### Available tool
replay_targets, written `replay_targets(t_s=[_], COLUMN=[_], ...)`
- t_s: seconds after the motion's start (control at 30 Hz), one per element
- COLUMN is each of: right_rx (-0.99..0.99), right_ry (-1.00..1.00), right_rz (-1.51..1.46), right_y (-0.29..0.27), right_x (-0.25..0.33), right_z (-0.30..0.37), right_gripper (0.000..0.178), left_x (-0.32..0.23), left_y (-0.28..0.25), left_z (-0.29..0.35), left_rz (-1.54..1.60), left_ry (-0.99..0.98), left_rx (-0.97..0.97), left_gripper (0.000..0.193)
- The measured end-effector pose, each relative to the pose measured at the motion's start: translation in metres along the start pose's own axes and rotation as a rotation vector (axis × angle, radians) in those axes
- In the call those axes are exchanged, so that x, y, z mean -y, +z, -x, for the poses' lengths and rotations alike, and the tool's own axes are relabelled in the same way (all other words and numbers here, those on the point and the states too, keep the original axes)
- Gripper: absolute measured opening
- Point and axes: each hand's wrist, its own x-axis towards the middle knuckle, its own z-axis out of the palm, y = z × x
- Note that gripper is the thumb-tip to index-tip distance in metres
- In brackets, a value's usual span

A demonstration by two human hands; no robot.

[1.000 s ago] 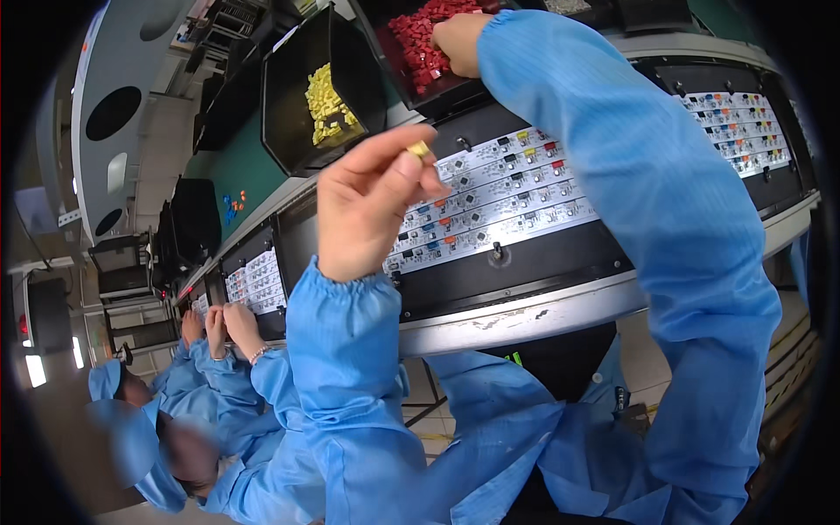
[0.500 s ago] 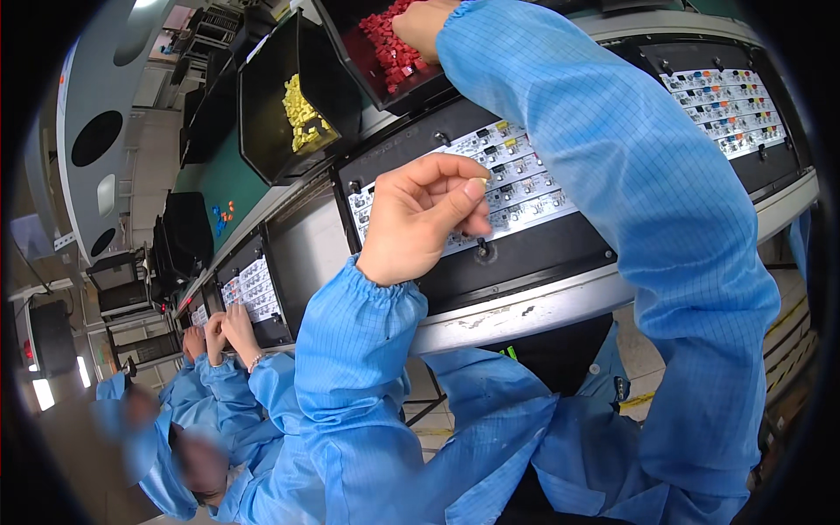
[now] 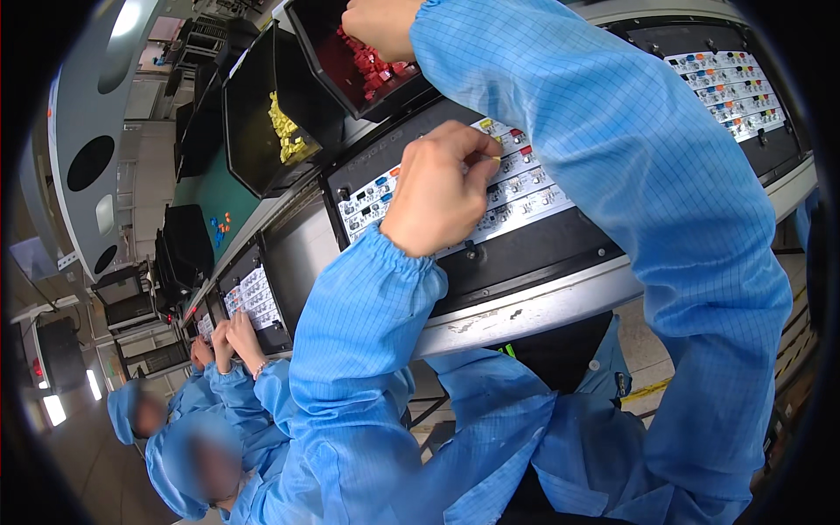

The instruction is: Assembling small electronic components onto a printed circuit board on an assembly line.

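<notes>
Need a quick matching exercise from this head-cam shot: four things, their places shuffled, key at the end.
Things
1. Left hand
2. Right hand
3. Heap of yellow pieces
4. Loose blue and orange pieces

Places
A. On the green surface
B. At the bin of red pieces
C. Over the circuit boards in the black frame
D. Inside the black bin

Pairs: 1-C, 2-B, 3-D, 4-A
</notes>
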Motion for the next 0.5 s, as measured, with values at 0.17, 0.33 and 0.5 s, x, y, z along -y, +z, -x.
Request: replay_targets(t_s=[0.17, 0.33, 0.5], right_rx=[-0.09, -0.086, -0.043], right_ry=[-0.242, -0.245, -0.237], right_rz=[-0.32, -0.357, -0.371], right_y=[0.029, 0.028, 0.017], right_x=[-0.025, -0.037, -0.048], right_z=[-0.026, -0.033, -0.025], right_gripper=[0.02, 0.019, 0.018], left_x=[0.005, 0.006, -0.004], left_y=[0.007, 0.015, 0.022], left_z=[-0.019, -0.035, -0.043], left_rz=[-0.204, -0.386, -0.413], left_ry=[0.062, 0.168, 0.168], left_rx=[0.082, 0.074, 0.067], left_gripper=[0.018, 0.024, 0.021])
